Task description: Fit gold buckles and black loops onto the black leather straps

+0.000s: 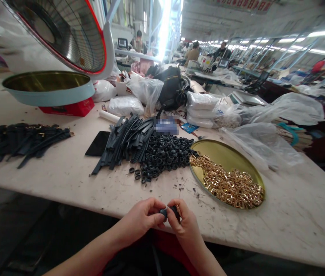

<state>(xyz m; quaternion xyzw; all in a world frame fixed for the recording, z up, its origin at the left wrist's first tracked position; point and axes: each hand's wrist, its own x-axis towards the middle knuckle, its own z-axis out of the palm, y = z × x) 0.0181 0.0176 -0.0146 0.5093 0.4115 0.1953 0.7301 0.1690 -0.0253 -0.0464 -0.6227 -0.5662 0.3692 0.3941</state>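
At the table's front edge my left hand (147,214) and my right hand (182,218) meet, their fingers pinched around a small dark strap piece (164,212). A dark strip (155,260) hangs below them. Beyond the hands lies a heap of small black loops (168,153), with a few loose ones at its near side. Long black straps (130,138) are piled left of the loops. On the right a round golden tray (222,147) holds many gold metal buckles (234,188).
More black straps with gold ends (27,140) lie far left. Behind them a blue-rimmed round tin (50,96) rests on a red box (70,108), under a heater (61,30). Plastic bags (202,105) and a black bag (172,88) line the back. People work in the distance.
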